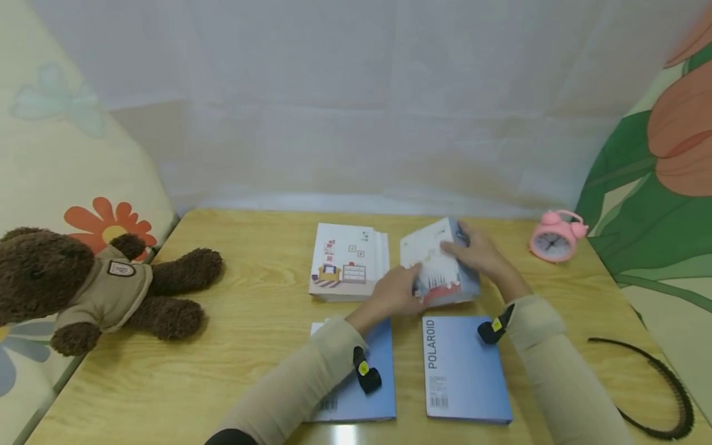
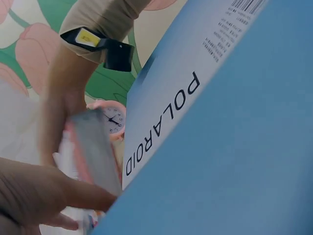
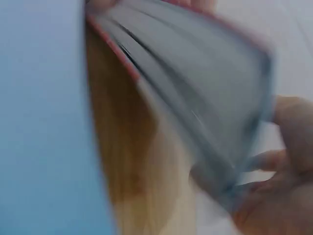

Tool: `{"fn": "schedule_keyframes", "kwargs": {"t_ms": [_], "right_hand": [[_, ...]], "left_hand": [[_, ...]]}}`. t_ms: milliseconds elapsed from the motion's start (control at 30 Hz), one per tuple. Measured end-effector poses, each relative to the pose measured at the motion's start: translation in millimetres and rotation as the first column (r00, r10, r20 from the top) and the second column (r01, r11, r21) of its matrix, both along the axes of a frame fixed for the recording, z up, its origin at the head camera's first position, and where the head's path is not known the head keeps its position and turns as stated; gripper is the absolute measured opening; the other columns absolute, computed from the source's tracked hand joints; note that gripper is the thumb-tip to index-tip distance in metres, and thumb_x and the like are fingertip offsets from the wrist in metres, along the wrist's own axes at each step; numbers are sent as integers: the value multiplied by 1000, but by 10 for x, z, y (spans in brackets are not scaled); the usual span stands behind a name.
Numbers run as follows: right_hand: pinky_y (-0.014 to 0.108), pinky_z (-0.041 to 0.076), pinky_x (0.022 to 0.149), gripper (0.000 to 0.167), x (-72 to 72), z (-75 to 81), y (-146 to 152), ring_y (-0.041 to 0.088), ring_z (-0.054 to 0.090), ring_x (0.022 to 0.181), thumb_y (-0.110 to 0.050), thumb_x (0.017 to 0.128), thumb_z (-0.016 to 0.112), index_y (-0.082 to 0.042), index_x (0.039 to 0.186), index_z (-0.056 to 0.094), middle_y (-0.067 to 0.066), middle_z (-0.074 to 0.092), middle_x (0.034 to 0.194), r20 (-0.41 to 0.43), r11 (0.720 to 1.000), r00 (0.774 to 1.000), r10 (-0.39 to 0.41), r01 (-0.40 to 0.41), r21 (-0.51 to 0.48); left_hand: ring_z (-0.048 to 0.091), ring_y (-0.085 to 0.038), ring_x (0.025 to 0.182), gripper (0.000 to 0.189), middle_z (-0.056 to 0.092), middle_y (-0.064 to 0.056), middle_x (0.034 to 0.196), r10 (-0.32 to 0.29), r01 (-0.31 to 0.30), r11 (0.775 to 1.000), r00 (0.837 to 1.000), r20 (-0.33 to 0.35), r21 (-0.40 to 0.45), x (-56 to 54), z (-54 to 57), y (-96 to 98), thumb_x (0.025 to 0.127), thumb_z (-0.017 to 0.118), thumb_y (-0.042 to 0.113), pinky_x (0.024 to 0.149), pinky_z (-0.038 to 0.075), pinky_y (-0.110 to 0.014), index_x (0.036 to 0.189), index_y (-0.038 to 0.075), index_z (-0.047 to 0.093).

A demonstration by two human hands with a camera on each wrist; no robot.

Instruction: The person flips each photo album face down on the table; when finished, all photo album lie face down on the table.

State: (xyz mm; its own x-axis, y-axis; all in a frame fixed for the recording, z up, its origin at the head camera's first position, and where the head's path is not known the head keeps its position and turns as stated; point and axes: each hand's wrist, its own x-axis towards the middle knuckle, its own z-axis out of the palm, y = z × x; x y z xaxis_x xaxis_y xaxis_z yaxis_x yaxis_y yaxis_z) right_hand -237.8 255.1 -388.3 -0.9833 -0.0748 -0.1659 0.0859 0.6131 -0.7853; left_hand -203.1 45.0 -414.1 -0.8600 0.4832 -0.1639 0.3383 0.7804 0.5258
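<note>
Right now, the illustrated album [image 1: 427, 254] is between the two hands, tilted, in the far part of the table [image 1: 256, 296], a little right of the middle. Its pale printed cover faces up and a bluish side shows at the right; whether its lower edge touches the wood, I cannot tell. The right hand [image 1: 481, 252] pinches it near the far right corner, thumb on the cover and fingers round the side. The left hand [image 1: 397, 290] pinches its near left corner, a finger lying on the cover. The right wrist view is blurred, but shows the album's grey underside or edge close to the right hand.

Just left of it lies the white album [image 1: 340, 256], with drawn furniture on its cover. Nearer the person are two blue albums: the left blue album [image 1: 384, 352], partly under the left sleeve [image 1: 300, 377], and the right blue album [image 1: 466, 371], marked POLAROID, beside the right sleeve [image 1: 562, 364]. A small camera is strapped at each wrist. Farther out, a pink alarm clock [image 1: 553, 238] stands at the far right, a black headband [image 1: 681, 402] lies at the near right, and a brown teddy bear [image 1: 114, 284] in a beige top lies along the left side. A white cloth [image 1: 356, 111] hangs behind.
</note>
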Motion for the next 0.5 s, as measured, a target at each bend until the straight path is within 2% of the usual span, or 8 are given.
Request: {"fn": "schedule_keyframes", "kwargs": {"t_ms": [67, 100, 233, 300, 367, 433, 500], "right_hand": [[58, 30, 112, 79, 42, -48, 41, 50, 34, 136, -31, 98, 60, 10, 153, 20, 36, 31, 150, 51, 986, 996, 70, -77, 150], [60, 30, 111, 78, 60, -73, 58, 51, 36, 134, -31, 97, 61, 11, 151, 22, 37, 33, 148, 77, 976, 992, 95, -108, 191], [62, 31, 109, 72, 104, -122, 88, 52, 40, 131, -29, 98, 59, 14, 147, 29, 39, 38, 144, 134, 951, 980, 148, -179, 253], [62, 32, 109, 70, 110, -123, 87, 52, 40, 131, -28, 98, 58, 13, 147, 30, 38, 39, 144, 133, 951, 980, 150, -180, 253], [61, 36, 107, 64, 113, -90, 79, 51, 46, 126, -27, 98, 58, 13, 143, 37, 37, 46, 138, 120, 945, 980, 157, -184, 269], [60, 40, 103, 58, 106, -42, 32, 50, 51, 120, -25, 98, 57, 14, 139, 42, 37, 51, 131, 89, 937, 982, 167, -186, 295], [60, 39, 105, 57, 88, 28, -75, 51, 49, 121, -24, 99, 54, 17, 137, 42, 39, 50, 131, 46, 925, 981, 186, -191, 329]], "left_hand": [[52, -30, 114, 81, 51, -14, 138, -9, 7, 998, 1000, -29, -57, 17, -25, 6, 79, 79, 18, 97, 46, -47, 151, 15, 43], [50, -32, 118, 79, 48, -14, 141, -16, 12, 996, 999, -45, -83, 24, -31, 9, 78, 79, 15, 100, 43, -50, 150, 17, 46], [45, -39, 127, 78, 36, -14, 154, -32, 24, 993, 997, -68, -116, 39, -28, 6, 74, 78, 9, 104, 40, -55, 147, 20, 51], [45, -39, 127, 78, 35, -14, 154, -43, 34, 992, 997, -69, -124, 27, -26, -3, 74, 79, 11, 103, 41, -55, 146, 21, 51], [43, -40, 130, 77, 35, -14, 155, -55, 47, 992, 996, -64, -121, 3, -5, -24, 75, 79, 16, 105, 39, -56, 146, 20, 51], [40, -40, 133, 77, 33, -14, 156, -61, 55, 993, 997, -56, -101, -15, 52, -92, 76, 81, 21, 107, 37, -56, 147, 20, 50], [34, -41, 138, 78, 30, -14, 158, -51, 49, 997, 998, -42, -64, -27, 140, -222, 78, 82, 26, 110, 33, -58, 147, 20, 49]]}}
